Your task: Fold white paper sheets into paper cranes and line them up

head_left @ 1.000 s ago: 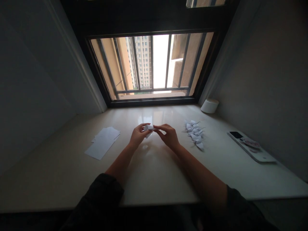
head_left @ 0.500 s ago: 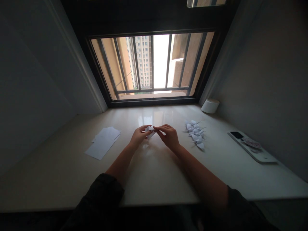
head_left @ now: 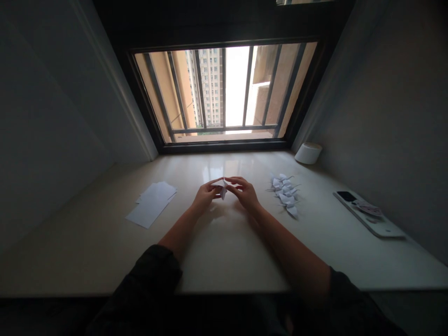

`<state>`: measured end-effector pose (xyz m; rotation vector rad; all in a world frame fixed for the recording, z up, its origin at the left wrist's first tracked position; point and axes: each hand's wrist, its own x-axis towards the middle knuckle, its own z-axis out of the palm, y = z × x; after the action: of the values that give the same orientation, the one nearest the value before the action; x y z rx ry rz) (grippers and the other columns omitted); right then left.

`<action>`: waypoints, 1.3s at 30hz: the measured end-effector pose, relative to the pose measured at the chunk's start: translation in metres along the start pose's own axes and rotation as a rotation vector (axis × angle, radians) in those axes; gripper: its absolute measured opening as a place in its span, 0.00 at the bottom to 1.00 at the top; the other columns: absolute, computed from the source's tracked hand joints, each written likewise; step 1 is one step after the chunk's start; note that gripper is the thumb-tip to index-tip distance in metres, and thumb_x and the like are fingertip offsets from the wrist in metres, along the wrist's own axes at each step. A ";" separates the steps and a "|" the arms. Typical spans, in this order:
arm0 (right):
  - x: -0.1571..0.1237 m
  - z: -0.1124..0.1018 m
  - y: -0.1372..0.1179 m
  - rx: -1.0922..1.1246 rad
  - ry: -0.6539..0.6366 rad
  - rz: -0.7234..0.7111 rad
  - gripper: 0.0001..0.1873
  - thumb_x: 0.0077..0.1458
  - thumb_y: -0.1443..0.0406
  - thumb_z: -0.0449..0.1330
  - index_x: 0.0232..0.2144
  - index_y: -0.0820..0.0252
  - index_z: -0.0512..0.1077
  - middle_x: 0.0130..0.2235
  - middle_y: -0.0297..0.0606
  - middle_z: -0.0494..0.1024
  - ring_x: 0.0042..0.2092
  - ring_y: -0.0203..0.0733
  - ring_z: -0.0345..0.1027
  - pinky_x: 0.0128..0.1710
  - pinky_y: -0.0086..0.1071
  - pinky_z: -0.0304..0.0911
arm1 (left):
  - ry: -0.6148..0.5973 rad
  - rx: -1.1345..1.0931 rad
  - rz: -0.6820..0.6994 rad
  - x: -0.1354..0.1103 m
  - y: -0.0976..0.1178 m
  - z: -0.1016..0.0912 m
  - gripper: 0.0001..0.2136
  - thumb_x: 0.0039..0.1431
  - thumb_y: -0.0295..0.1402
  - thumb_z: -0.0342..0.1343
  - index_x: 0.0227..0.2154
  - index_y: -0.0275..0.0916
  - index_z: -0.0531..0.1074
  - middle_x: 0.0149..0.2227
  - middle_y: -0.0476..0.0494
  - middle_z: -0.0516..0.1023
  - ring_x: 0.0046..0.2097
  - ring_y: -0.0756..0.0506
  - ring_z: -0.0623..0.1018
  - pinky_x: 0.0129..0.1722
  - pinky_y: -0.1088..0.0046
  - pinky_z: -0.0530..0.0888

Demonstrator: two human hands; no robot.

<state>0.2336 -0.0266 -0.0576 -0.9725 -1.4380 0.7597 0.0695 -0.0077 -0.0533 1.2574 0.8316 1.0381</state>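
Observation:
Between my two hands, a little above the sill, is a small piece of folded white paper [head_left: 221, 185] with pointed flaps. My left hand [head_left: 206, 192] is closed on its left side. On the other side, my right hand [head_left: 244, 189] pinches an edge between thumb and fingers. To the right lies a cluster of several folded white paper cranes [head_left: 285, 190]. A stack of white paper sheets [head_left: 153, 202] rests on the left, fanned slightly out of line.
Everything lies on a pale, glossy window sill [head_left: 217, 252]. Toward the right wall are a white phone [head_left: 388, 227] with a round attachment and, farther back, a white cylindrical object [head_left: 308, 153]. A dark-framed barred window [head_left: 224, 147] stands behind.
The folded paper has turned in my hands and now shows a pointed tip and a flap hanging down. My fingers have shifted along its edges. The camera view has moved slightly.

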 end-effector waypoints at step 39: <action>0.000 0.008 0.010 -0.034 0.046 0.097 0.16 0.47 0.55 0.62 0.40 0.51 0.76 0.42 0.36 0.79 0.44 0.47 0.72 0.42 0.39 0.67 | 0.101 0.655 0.354 -0.005 -0.002 0.004 0.14 0.56 0.34 0.52 0.45 0.46 0.73 0.46 0.44 0.74 0.42 0.45 0.74 0.41 0.68 0.72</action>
<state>0.2270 -0.0216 -0.0672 -1.0858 -1.3762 0.7806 0.0720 -0.0144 -0.0546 1.9710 1.1025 1.1572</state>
